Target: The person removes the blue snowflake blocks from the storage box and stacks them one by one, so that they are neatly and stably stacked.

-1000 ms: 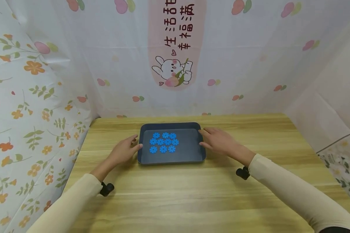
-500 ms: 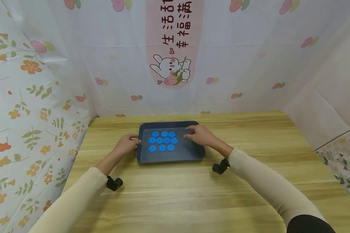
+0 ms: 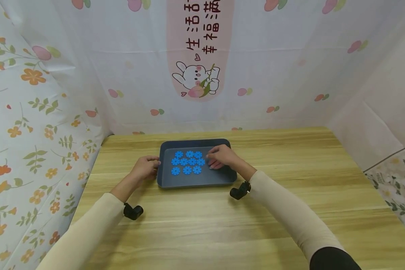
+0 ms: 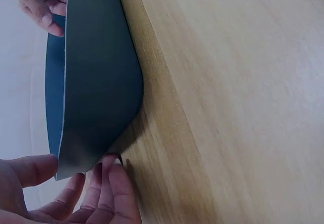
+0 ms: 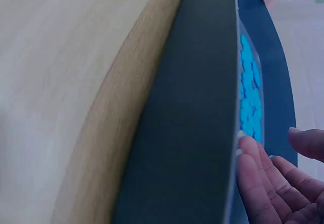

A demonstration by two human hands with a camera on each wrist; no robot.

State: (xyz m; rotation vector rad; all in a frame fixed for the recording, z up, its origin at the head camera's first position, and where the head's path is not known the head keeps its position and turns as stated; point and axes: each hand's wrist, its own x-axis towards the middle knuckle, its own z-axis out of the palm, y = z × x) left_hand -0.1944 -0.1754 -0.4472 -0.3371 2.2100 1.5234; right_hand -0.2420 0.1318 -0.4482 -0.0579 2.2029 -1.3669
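Observation:
A dark grey-blue rectangular tray (image 3: 219,177) lies on the wooden table. Inside, several flat blue notched discs (image 3: 187,170) sit in loose rows, mostly left of centre. My left hand (image 3: 144,168) grips the tray's left end; in the left wrist view its thumb (image 4: 38,170) meets the rim while the fingers curl against the outer wall. Over the right half of the tray is my right hand (image 3: 221,156), beside the rightmost discs. In the right wrist view its thumb and loosely bent fingers (image 5: 260,183) stand apart, with nothing between them.
The table (image 3: 202,225) is wood-grained and extends around the tray. A white patterned cloth (image 3: 273,75) hangs behind it, and a floral cloth (image 3: 37,150) covers the left side. Black wrist cameras (image 3: 133,212) are strapped at both cuffs.
My right hand has moved left from the tray's right rim to above its inside, near the discs. The left hand has settled onto the left rim. Tray and discs keep their places.

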